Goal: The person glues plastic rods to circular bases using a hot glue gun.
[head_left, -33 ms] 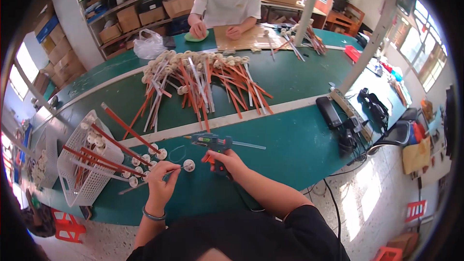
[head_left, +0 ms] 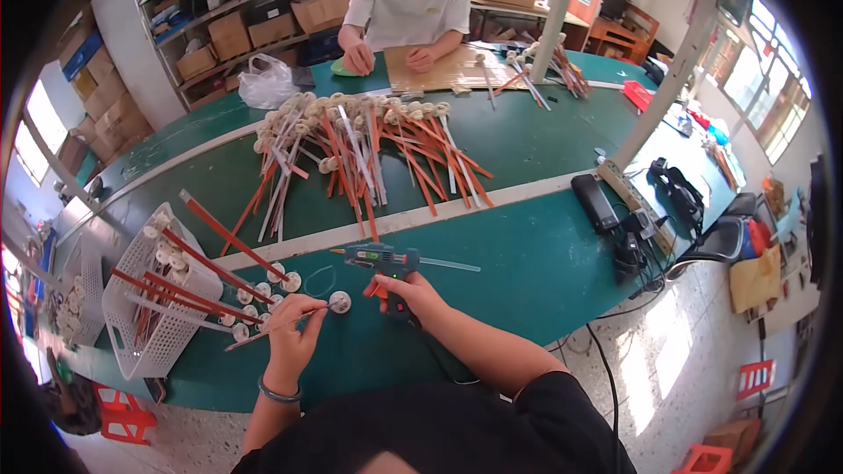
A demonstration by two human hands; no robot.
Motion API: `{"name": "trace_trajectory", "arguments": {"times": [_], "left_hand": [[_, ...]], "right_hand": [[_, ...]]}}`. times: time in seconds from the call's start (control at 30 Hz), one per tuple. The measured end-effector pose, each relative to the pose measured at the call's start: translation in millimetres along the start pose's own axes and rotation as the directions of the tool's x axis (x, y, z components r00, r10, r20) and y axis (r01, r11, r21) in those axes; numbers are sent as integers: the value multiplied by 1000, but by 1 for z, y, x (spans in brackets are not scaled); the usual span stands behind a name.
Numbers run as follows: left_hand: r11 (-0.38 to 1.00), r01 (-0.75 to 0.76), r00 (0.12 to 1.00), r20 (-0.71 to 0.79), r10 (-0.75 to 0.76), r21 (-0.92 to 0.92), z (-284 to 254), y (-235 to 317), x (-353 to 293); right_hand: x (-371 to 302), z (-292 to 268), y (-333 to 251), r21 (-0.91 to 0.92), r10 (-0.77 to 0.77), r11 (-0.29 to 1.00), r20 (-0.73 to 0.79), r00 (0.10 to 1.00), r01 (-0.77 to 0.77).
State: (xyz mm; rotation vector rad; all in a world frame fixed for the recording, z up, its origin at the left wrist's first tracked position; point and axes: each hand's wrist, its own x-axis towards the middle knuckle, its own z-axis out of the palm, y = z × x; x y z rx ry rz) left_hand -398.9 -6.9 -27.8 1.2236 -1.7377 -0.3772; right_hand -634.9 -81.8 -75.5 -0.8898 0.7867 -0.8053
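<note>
My left hand (head_left: 294, 333) pinches a thin strip (head_left: 255, 338) that ends in a white round disc (head_left: 340, 302). Wrapped around the handle of a dark hot glue gun (head_left: 382, 257) is my right hand (head_left: 417, 297), fingers at its orange trigger. A clear glue stick (head_left: 452, 265) pokes out of the gun's back, while its nozzle points left, above the disc and apart from it. Just left of my left hand lie several brown strips (head_left: 233, 276) with white discs at their ends, some of them across a white plastic basket (head_left: 140, 351).
A large pile of disc-ended strips (head_left: 360, 140) covers the table's middle. Across it, a person in a white shirt (head_left: 408, 4) rests one hand on something green. A power strip (head_left: 628, 193), a black adapter (head_left: 595, 202) and cables stand at right, near a white post (head_left: 676, 61).
The strip in my left hand has turned slightly, and more of it shows across my fingers. The glue gun stays almost where it was. The whole view has shifted a little.
</note>
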Motion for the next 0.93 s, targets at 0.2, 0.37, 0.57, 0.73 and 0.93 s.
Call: {"name": "trace_trajectory", "arguments": {"times": [0.2,0.37,0.57,0.73,0.93], "left_hand": [[992,82,996,31,-85,100,-2,8,7],[982,80,992,78,-95,170,-2,6,12],[980,89,993,55,-100,176,-3,7,12],[965,59,998,12,-64,255,-20,6,7],[955,151,988,6,-157,257,-29,-26,-27]], "right_hand": [[5,-2,5,71,45,996,-13,999,-44],[5,1,-1,51,65,997,1,998,-65],[3,1,0,41,57,998,1,998,-57],[0,6,2,21,64,998,10,998,-64],[18,16,24,-223,160,963,11,987,-153]]}}
